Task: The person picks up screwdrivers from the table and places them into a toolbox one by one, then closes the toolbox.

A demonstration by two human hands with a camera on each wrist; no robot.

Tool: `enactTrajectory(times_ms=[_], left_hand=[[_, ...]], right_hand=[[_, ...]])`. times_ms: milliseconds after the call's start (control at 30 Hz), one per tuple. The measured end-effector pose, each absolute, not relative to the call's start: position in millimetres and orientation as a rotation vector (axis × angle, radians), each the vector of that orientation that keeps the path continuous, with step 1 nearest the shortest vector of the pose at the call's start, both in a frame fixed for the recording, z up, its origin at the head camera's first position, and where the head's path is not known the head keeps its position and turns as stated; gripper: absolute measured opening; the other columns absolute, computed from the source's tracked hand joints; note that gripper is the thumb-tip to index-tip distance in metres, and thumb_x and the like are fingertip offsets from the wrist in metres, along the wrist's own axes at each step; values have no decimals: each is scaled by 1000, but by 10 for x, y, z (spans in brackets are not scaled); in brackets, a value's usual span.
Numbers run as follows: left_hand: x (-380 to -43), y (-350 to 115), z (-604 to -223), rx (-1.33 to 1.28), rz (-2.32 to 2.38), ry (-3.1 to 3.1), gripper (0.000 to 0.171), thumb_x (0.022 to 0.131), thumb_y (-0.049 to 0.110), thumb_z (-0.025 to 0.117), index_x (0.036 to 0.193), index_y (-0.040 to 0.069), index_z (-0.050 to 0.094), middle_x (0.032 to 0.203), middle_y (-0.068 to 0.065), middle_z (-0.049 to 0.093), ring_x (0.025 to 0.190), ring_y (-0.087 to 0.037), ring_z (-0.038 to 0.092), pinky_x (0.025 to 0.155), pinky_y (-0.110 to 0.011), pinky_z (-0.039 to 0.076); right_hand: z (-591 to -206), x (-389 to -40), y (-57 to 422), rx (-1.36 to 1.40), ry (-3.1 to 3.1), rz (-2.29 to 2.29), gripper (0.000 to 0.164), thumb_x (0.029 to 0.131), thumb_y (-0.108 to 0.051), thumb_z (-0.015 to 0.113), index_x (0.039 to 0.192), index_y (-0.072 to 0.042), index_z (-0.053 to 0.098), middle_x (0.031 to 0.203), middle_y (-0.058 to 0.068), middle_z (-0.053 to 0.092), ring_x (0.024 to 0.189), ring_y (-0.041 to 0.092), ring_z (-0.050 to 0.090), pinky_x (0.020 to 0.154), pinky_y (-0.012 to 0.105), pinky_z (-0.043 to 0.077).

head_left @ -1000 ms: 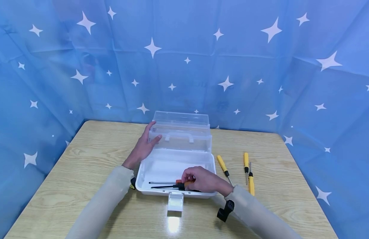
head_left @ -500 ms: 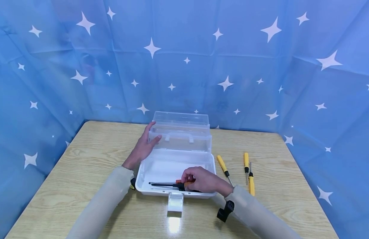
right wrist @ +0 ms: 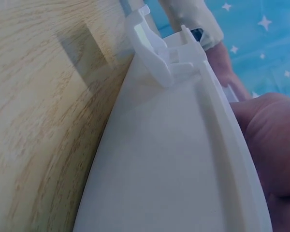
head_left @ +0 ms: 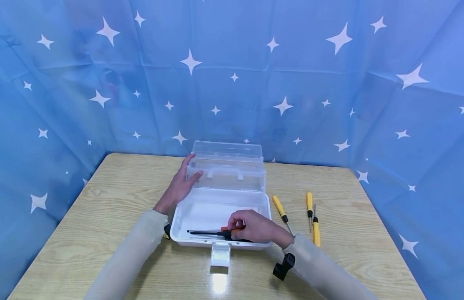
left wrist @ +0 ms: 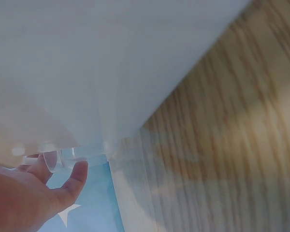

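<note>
A white toolbox [head_left: 220,203] stands on the table with its translucent lid [head_left: 232,180] raised at the back. At the lid's left edge my left hand [head_left: 180,183] grips it, thumb on the near face and fingers along the edge. My right hand [head_left: 250,225] reaches into the front right of the box and pinches the orange-and-black handle of a screwdriver [head_left: 213,233], its dark shaft pointing left. Just behind lies another screwdriver [head_left: 205,230] with an orange handle, partly hidden by the fingers. In the right wrist view the box wall [right wrist: 159,159] covers what the hand [right wrist: 278,145] holds.
Right of the box lie three yellow-handled screwdrivers: a slanted one [head_left: 279,206] close to the box, one with its handle away from me [head_left: 309,201], and one with its handle nearer me [head_left: 316,234]. The box's front latch [head_left: 220,255] hangs open. A blue star curtain [head_left: 232,75] surrounds the table [head_left: 115,187].
The dark shaft of the held screwdriver has swung slightly towards the back of the box. Both hands have kept their places.
</note>
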State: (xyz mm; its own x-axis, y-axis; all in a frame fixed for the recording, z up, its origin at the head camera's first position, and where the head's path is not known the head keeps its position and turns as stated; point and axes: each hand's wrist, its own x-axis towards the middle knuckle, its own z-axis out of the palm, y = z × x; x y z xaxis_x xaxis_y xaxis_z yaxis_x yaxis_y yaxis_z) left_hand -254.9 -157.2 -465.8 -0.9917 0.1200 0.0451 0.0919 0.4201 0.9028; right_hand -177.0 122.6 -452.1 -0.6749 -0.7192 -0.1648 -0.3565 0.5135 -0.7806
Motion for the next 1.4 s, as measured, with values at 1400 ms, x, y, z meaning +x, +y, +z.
enactTrajectory(times_ms=[1400], left_hand=[[-2537,-1580,-4650,216,1665,2616,72,98,58,50,157,41,11,167,0,7,137,-41,45,114,-66,22]], right_hand=[[-4060,-1628,1702,-941,2363,-1269,7,95,-19,68,100,-14,67,87,-2,64,73,13,53,64,24,46]])
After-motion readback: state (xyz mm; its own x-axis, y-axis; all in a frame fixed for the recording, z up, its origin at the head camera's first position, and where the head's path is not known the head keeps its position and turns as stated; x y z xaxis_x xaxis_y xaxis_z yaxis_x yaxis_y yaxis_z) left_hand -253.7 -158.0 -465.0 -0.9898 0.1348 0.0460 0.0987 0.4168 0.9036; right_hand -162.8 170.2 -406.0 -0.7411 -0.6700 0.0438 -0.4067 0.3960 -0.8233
